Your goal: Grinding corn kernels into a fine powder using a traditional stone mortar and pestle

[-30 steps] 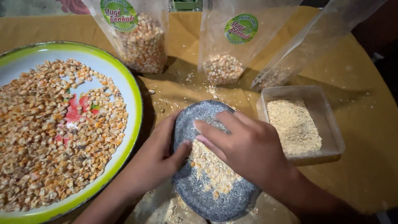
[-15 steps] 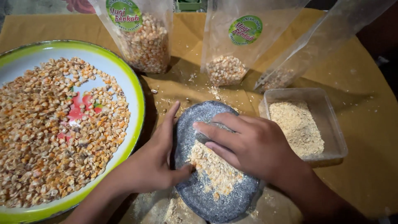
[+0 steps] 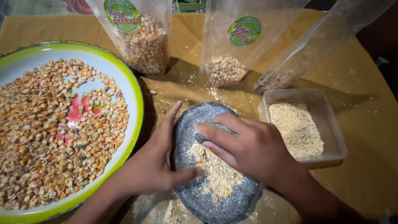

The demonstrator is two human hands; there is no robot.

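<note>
- Right hand (image 3: 253, 147) is closed over a small grey grinding stone (image 3: 206, 132), fingers wrapped round it; only the stone's left end shows past the fingertips.
- Left hand (image 3: 155, 161) lies flat and spread against the left rim of the stone mortar (image 3: 224, 203), thumb hooked over the rim onto the inner face; it grips nothing else.
- Grinding stone sits inside the mortar, above a heap of crushed corn (image 3: 215, 172) at the middle of the bowl. Its long axis cannot be judged with certainty; it appears to run left to right under the palm.
- Right hand is the nearer one to the stone and the crushed heap; left hand is just beside, at the edge.
- Mortar lies between a large green-rimmed plate (image 3: 134, 103) of whole corn kernels on the left and a clear plastic tub (image 3: 336, 137) of ground meal on the right.
- Three clear bags (image 3: 143, 43) with kernels stand behind.
- Surface is a tan cloth (image 3: 365, 83), dusted with crumbs around the mortar.
</note>
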